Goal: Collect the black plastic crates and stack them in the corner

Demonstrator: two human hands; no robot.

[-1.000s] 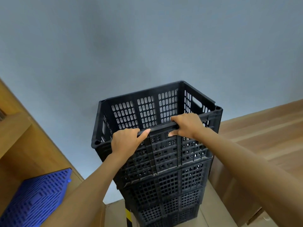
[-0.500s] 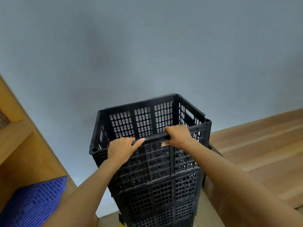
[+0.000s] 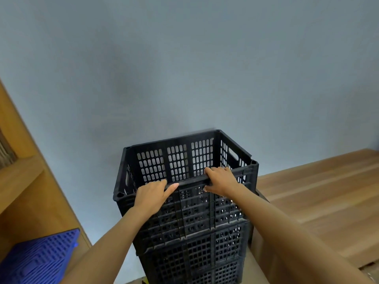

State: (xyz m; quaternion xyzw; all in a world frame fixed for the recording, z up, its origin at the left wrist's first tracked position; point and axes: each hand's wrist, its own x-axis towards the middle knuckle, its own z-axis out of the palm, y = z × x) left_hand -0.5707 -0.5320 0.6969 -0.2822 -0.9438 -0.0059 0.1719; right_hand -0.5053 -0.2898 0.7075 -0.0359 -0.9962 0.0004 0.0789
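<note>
The top black crate (image 3: 184, 171) is sitting on a stack of black crates (image 3: 194, 253) against the grey-blue wall (image 3: 184, 68), between a wooden shelf unit (image 3: 26, 191) on the left and a wooden desk (image 3: 317, 197) on the right. The left hand (image 3: 152, 196) is gripping the crate's near rim, fingers curling over the edge and hidden inside, thumb lying along the outside. The right hand (image 3: 222, 180) is gripping the same rim further right, its fingertips wrapping over the top bar. The bottom of the stack is running out of frame, so the number of crates is hard to tell. A blue slatted crate (image 3: 39, 261) is lying at the lower left, partly cut off.
</note>
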